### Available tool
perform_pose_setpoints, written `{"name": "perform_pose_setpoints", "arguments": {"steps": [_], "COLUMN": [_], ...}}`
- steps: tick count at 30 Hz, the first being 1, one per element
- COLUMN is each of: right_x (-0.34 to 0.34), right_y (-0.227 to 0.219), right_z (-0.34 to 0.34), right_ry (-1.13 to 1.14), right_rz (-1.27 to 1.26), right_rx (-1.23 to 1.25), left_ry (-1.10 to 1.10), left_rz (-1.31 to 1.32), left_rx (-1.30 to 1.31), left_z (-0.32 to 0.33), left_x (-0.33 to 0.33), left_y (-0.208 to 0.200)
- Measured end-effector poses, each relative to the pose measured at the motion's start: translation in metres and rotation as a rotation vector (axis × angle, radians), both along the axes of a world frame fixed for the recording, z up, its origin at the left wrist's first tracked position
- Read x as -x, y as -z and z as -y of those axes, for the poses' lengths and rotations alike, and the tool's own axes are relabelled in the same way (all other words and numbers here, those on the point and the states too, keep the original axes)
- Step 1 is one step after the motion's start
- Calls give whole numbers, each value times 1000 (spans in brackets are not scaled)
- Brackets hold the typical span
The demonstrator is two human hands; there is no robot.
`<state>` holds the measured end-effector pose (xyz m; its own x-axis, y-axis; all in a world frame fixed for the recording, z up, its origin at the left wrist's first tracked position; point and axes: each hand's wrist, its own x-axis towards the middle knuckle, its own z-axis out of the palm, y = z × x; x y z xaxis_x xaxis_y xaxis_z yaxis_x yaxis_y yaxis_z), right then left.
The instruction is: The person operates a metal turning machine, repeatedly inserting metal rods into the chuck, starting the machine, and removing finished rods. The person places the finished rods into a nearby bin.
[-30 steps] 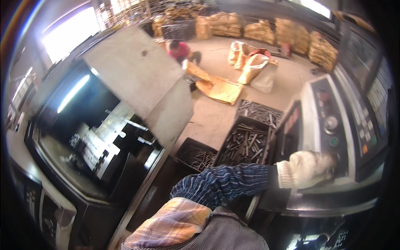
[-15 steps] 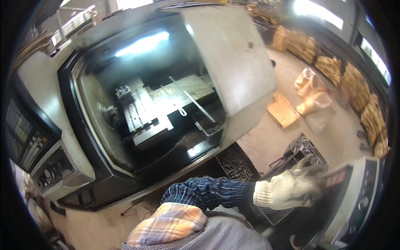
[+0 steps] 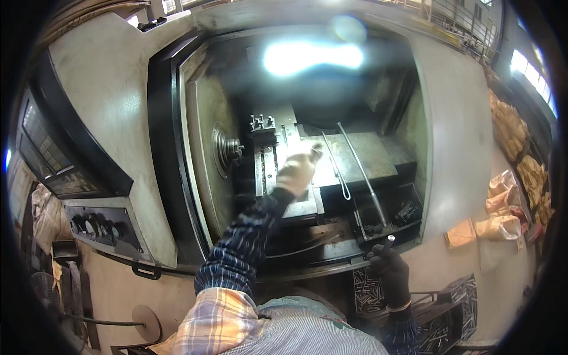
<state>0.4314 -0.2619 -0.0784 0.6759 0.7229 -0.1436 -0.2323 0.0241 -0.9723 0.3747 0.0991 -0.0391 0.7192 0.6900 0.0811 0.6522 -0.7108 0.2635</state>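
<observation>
My right hand (image 3: 390, 272), dark-gloved, is closed on a short metal rod (image 3: 389, 240) held upright at the lathe's (image 3: 118, 112) front sill, while my left hand (image 3: 297, 170), off the control panel since a second ago, now reaches loosely curled and empty toward the chuck (image 3: 228, 149), so loading looks imminent.

Overhead lamp glare, dark fisheye edges

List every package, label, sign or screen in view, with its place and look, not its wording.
Control panel: left of the machine opening, grey slanted plate with dark knobs.
Dark screen panel: above it, black, tilted.
Sacks: floor at right, tan and pinkish, crumpled.
No readable signs.
</observation>
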Motion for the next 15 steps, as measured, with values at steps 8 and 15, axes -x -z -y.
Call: {"name": "perform_pose_setpoints", "arguments": {"steps": [8, 15], "right_x": [-28, -66], "right_y": [13, 48], "right_z": [-65, -69], "right_ry": [-107, -113], "right_rz": [-143, 299], "right_rx": [22, 144], "left_ry": [-642, -298], "left_rz": [-797, -627], "left_rx": [-427, -252], "left_z": [-292, -262], "left_x": [59, 26], "left_y": [154, 97]}}
